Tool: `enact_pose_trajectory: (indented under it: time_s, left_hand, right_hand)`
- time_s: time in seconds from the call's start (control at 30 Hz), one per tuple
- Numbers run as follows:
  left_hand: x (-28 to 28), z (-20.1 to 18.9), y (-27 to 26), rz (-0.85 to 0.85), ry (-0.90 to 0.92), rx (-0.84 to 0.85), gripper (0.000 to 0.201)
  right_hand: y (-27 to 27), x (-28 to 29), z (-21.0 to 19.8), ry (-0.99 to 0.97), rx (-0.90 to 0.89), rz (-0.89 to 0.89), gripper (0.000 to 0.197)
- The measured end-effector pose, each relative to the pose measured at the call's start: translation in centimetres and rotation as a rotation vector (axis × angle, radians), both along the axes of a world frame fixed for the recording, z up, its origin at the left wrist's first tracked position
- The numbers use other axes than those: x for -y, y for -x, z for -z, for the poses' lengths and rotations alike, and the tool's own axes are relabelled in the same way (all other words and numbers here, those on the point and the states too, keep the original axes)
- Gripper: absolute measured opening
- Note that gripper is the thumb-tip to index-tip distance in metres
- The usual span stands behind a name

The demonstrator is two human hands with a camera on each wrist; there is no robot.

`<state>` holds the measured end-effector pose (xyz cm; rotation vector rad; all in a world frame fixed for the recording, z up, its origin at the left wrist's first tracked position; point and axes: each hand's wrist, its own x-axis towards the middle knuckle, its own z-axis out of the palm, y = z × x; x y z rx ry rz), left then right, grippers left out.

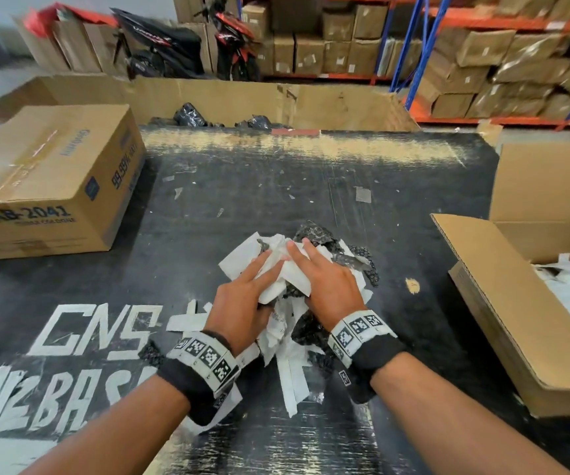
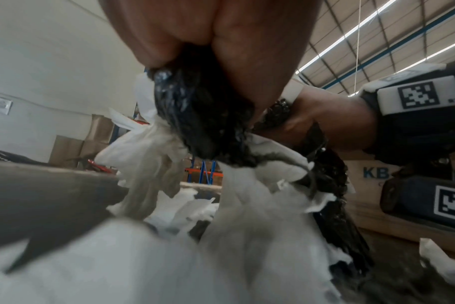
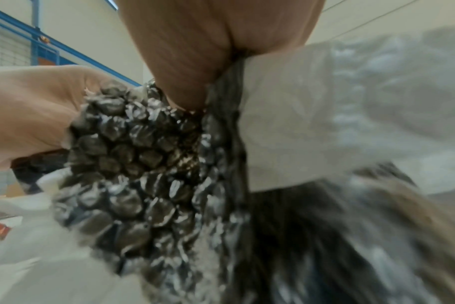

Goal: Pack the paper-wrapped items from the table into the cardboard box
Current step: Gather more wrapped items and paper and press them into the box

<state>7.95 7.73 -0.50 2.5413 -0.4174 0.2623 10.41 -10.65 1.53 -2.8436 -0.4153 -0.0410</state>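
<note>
- Heap of paper-wrapped items [image 1: 288, 286], white paper strips tangled with black bubble wrap, sitting mid-table on the black table [image 1: 259, 186], right in front of the body.
- Left hand [image 1: 242, 303] on the heap's left side, fingers laid long over the paper up top, thumb tucked under; left wrist view shows black wrap squeezed in the palm.
- Right hand [image 1: 328, 286] on the right side, fingers stretched across the white paper, and in the right wrist view the thumb and palm pinching bubble wrap [image 3: 133, 156] plus a paper fold.
- Open cardboard box [image 1: 503, 313] off to the right, near the heap but not touching, already some white paper inside.
- Probably mid-gather, about to lift. Best bet: scoop from underneath with both hands, squeeze the sides in so loose strips don't trail, then carry low over the near flap.
- Loose tails toward the body look likely to drop, worth tucking first.
- Closed carton [image 1: 47, 180] at far left, out of the way.
</note>
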Motion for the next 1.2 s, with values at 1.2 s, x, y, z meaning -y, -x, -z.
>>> enact_pose_trajectory:
  time_s: [1.2]
  left_hand:
    - [10.4,-23.2,13.5,-0.157,-0.123,0.495,0.072]
  right_hand:
    - [10.2,9.9,-21.9,-0.184,0.524,-0.181,0.081]
